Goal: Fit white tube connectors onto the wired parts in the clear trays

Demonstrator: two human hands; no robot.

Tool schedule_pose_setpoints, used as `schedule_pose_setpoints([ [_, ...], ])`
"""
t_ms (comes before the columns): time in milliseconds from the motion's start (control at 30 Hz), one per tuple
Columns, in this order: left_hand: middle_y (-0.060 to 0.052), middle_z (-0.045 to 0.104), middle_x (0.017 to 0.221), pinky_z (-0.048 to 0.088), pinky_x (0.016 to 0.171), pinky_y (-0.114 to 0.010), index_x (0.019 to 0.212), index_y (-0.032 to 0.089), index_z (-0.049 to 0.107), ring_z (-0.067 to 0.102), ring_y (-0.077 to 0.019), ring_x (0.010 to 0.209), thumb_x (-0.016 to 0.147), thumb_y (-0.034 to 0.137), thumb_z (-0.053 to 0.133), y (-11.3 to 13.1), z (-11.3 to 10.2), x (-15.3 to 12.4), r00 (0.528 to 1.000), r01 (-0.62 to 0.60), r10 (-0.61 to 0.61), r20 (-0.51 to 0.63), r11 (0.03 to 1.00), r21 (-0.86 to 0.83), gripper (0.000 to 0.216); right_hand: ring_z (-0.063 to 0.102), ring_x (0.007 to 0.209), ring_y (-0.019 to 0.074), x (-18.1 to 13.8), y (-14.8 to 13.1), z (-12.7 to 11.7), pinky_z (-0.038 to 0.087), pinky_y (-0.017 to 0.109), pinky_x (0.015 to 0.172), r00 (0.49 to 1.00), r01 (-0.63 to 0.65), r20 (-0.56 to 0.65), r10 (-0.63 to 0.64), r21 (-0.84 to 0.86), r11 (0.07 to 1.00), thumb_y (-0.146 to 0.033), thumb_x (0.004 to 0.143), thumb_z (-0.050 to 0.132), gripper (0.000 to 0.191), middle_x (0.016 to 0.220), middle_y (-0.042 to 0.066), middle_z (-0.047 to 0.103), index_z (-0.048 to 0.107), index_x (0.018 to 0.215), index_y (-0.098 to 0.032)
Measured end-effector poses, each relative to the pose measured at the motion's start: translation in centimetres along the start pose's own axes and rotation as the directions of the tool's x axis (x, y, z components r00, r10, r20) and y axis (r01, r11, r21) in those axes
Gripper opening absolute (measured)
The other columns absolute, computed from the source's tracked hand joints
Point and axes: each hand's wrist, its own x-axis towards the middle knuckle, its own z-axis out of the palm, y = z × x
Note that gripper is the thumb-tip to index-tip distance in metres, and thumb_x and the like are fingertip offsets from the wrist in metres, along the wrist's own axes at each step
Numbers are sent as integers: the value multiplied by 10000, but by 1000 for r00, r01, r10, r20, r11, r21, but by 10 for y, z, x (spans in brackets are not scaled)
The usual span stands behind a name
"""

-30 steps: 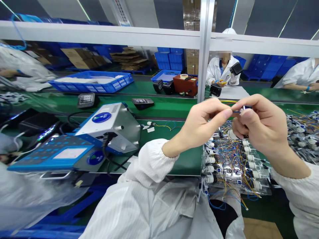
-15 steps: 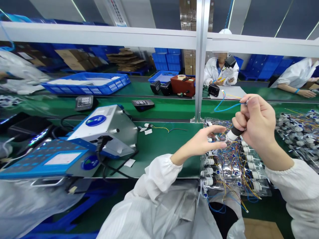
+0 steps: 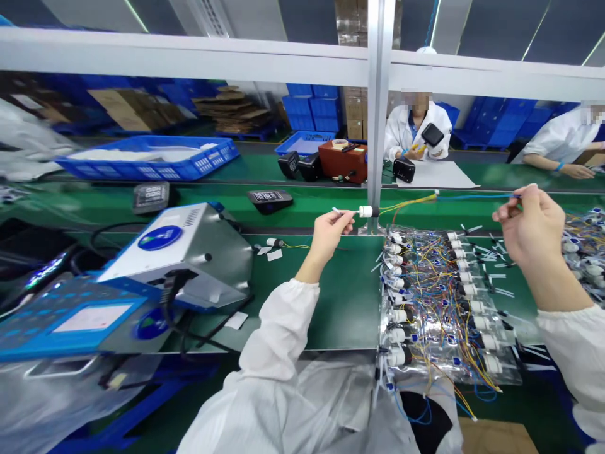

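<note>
Stretched between my hands is a small white-and-black cylindrical part [image 3: 365, 212] with yellow, red and blue wires. My left hand [image 3: 329, 232] pinches the thin stem at its white end. At the far end of the blue wire [image 3: 475, 197], my right hand [image 3: 534, 221] is closed on the wire's tip; its exact end is hidden by the fingers. A small white connector [image 3: 437, 194] sits partway along the wires. Below lies a clear plastic tray [image 3: 432, 337] with rows of similar parts and tangled wires.
A grey-and-blue instrument box [image 3: 182, 246] with a black cable stands at the left. Another wired part [image 3: 274, 242] lies by white paper scraps. A metal post [image 3: 375, 126] rises ahead. Loose white ties [image 3: 496, 277] lie right of the tray. A co-worker [image 3: 416, 129] sits across the belt.
My left hand has moved left with the white part, and my right hand has moved right with the blue wire. The wires are now drawn out almost straight. The view has shifted slightly.
</note>
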Motion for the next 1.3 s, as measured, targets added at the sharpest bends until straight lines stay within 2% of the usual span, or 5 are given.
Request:
schedule_pose_setpoints([
  [133, -47, 700, 721, 439, 517, -208, 871, 121, 766, 579, -90, 564, 797, 409, 820, -38, 13, 15, 997, 38, -43, 70, 997, 62, 302, 482, 478, 110, 24, 42, -27, 422, 287, 501, 951, -251, -166, 260, 71, 965, -348, 989, 654, 251, 644, -31, 520, 654, 809, -174],
  [367, -76, 733, 712, 424, 483, -207, 830, 119, 708, 632, -119, 566, 781, 394, 831, -98, 48, 32, 991, 99, -104, 88, 993, 60, 305, 448, 471, 108, 42, 92, -57, 371, 303, 524, 841, -406, -355, 409, 87, 910, -281, 1026, 573, 264, 623, -34, 513, 647, 793, -182],
  [700, -117, 765, 814, 454, 493, -219, 944, 111, 740, 745, -211, 755, 787, 400, 820, -164, 75, 38, 986, 149, -148, 70, 989, -5, 338, 472, 463, 97, 50, 114, -70, 356, 322, 527, 920, -296, -307, 243, -140, 945, -147, 740, 832, 160, 637, -2, 621, 698, 822, -178],
  [1033, -92, 767, 839, 565, 703, -300, 905, 144, 753, 741, -211, 785, 865, 380, 750, -172, 83, 36, 997, 54, -52, -50, 997, 50, 239, 466, 497, 95, 62, 83, -16, 362, 302, 534, 962, -117, -257, 93, -81, 990, -175, 821, 749, 105, 672, -18, 595, 680, 898, -194],
  [1300, -107, 774, 1087, 546, 1006, -367, 1008, 182, 703, 733, -222, 1072, 923, 329, 695, -166, 102, 34, 981, -188, 191, 41, 980, -64, 170, 609, 720, 148, 16, 128, 62, 515, 309, 679, 994, 72, 100, -46, -280, 957, -287, 737, 837, 366, 809, -17, 634, 677, 1060, -225],
])
